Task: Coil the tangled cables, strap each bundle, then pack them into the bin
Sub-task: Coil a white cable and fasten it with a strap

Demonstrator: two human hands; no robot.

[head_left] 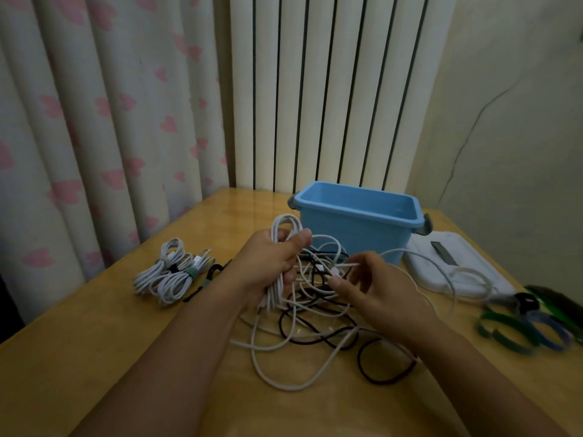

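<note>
Looping white cable (281, 247) inside left fingers (291, 244)

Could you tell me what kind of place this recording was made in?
Probably a room in a home, not a workshop. A curtain with pink hearts hangs beside a white column radiator, and the cables lie on a small wooden table pushed into the corner.

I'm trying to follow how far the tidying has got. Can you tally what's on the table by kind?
Strapped white cable bundles: 2, as far as I can tell
Coil in the left hand: 1
Loose tangle of white and black cables: 1 heap, cables uncountable
Blue bin: 1
White lid: 1
Pile of straps: 1, straps too blurred to count
Total: 7
</note>
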